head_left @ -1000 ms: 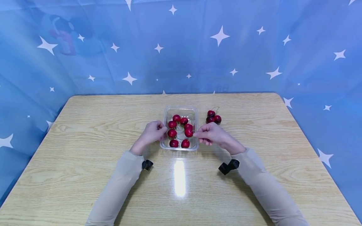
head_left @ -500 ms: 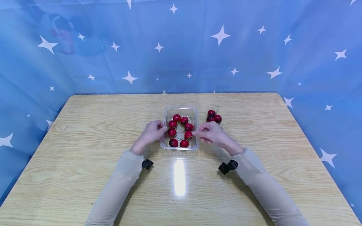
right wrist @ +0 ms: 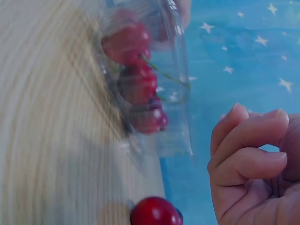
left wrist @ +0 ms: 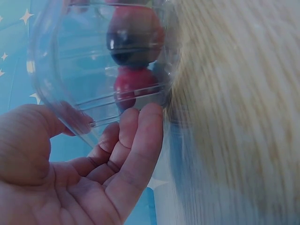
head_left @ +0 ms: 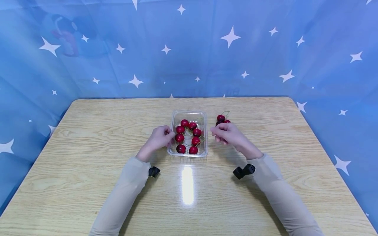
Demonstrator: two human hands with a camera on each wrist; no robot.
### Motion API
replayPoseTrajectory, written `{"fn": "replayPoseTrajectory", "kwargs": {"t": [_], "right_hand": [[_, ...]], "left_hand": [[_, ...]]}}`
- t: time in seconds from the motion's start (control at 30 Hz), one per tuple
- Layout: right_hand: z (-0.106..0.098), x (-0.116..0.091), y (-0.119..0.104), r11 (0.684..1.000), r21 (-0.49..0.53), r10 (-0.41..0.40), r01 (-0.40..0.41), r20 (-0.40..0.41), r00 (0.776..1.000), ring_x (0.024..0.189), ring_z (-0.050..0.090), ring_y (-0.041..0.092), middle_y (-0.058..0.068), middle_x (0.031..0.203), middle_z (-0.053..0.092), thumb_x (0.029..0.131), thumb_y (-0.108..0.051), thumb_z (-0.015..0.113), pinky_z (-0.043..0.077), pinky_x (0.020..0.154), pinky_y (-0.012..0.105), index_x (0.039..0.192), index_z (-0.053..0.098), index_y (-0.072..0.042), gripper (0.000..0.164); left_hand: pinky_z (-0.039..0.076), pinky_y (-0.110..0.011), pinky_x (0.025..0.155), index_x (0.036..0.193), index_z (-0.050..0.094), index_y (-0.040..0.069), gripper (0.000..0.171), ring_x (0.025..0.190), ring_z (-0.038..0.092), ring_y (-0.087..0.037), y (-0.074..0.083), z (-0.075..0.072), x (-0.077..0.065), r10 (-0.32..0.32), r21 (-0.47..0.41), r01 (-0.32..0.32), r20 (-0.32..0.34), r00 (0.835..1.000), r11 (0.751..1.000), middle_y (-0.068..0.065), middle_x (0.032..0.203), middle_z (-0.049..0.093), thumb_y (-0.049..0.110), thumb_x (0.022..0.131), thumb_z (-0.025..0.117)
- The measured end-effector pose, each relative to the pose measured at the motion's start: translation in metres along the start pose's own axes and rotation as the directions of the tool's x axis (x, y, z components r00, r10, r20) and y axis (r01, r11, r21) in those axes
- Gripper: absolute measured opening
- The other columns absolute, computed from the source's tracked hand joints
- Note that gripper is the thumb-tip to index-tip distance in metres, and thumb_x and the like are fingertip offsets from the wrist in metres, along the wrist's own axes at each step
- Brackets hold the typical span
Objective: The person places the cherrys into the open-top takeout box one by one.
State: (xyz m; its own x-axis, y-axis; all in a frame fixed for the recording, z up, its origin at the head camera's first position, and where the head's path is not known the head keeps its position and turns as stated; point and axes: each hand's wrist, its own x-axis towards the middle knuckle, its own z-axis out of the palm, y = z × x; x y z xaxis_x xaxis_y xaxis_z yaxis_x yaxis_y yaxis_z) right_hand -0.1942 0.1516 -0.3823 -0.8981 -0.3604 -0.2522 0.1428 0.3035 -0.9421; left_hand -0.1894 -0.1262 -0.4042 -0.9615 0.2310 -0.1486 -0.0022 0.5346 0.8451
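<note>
Behind your table hangs a blue backdrop printed with pale four-pointed stars. The wood-grain table spreads below it, and your two arms reach in over its near edge in light sleeves: left sleeve, right sleeve. Near the middle of the tabletop's far half, between your hands, stands a clear plastic container, upright and without a cover.

Your left hand grips the container's left wall: in the left wrist view the thumb shows through the clear plastic and the fingertips rest against its outer side. Your right hand is just beside the right wall, apart from it, its fingers loosely bent and holding nothing. Below the cuffs you wear a black wrist camera on each arm, left camera and right camera.

Eight red cherries lie in the container, most of them in two rough rows running away from you. Three loose cherries sit clustered on the table to the container's right, partly hidden behind your right hand. Thinnest of all are the green stems, one of which leans against the container's right wall.
</note>
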Motion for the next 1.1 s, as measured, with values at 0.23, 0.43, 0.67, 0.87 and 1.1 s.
{"fn": "replayPoseTrajectory", "kwargs": {"t": [0.23, 0.43, 0.67, 0.87, 1.1], "right_hand": [[-0.016, -0.003, 0.003, 0.999, 0.027, 0.04, -0.039, -0.039, 0.998, 0.043, 0.038, 0.005, -0.001, 0.06, 0.052, 0.095, -0.025, 0.053, 0.028, 0.04, 0.02, 0.085, 0.055, 0.002, 0.029], [-0.027, -0.006, 0.006, 0.998, 0.034, 0.06, -0.058, -0.062, 0.996, 0.043, 0.038, 0.006, 0.001, 0.063, 0.053, 0.095, -0.027, 0.055, 0.028, 0.041, 0.02, 0.087, 0.055, 0.002, 0.031], [-0.036, -0.006, 0.013, 0.997, 0.05, 0.055, -0.052, -0.073, 0.996, 0.044, 0.039, 0.005, 0.001, 0.062, 0.053, 0.095, -0.025, 0.055, 0.029, 0.042, 0.019, 0.085, 0.053, 0.002, 0.029], [-0.043, -0.004, 0.021, 0.995, 0.079, 0.063, -0.057, -0.079, 0.995, 0.045, 0.04, 0.005, 0.0, 0.062, 0.053, 0.095, -0.019, 0.055, 0.032, 0.043, 0.019, 0.087, 0.054, 0.004, 0.024], [-0.051, -0.003, 0.028, 0.992, 0.085, 0.096, -0.089, -0.09, 0.991, 0.046, 0.041, 0.003, -0.003, 0.062, 0.055, 0.094, -0.018, 0.055, 0.033, 0.044, 0.017, 0.098, 0.052, 0.007, 0.026]], "left_hand": [[0.041, -0.025, 0.051, 0.081, 0.052, 0.003, 0.013, 0.052, 0.052, -0.016, 0.001, 0.0, 0.0, -0.001, -0.001, 0.001, 0.002, 1.0, 1.0, -0.004, 0.061, 0.055, 0.011, 0.091, 0.049], [0.041, -0.025, 0.051, 0.081, 0.052, 0.002, 0.013, 0.052, 0.052, -0.016, 0.001, 0.0, -0.001, -0.003, -0.01, 0.003, 0.004, 1.0, 1.0, -0.005, 0.061, 0.055, 0.01, 0.092, 0.049], [0.041, -0.024, 0.051, 0.081, 0.052, 0.003, 0.014, 0.053, 0.053, -0.017, 0.001, 0.0, -0.001, -0.017, -0.014, 0.017, 0.001, 1.0, 1.0, -0.004, 0.061, 0.054, 0.011, 0.092, 0.049], [0.042, -0.025, 0.051, 0.083, 0.053, 0.001, 0.013, 0.053, 0.052, -0.016, 0.002, 0.0, -0.002, -0.014, -0.009, 0.014, -0.008, 1.0, 1.0, -0.005, 0.062, 0.054, 0.01, 0.091, 0.05], [0.042, -0.025, 0.051, 0.082, 0.053, 0.002, 0.013, 0.053, 0.052, -0.017, 0.001, 0.0, -0.001, -0.004, -0.003, 0.004, -0.014, 1.0, 1.0, -0.005, 0.062, 0.055, 0.011, 0.091, 0.049]]}}
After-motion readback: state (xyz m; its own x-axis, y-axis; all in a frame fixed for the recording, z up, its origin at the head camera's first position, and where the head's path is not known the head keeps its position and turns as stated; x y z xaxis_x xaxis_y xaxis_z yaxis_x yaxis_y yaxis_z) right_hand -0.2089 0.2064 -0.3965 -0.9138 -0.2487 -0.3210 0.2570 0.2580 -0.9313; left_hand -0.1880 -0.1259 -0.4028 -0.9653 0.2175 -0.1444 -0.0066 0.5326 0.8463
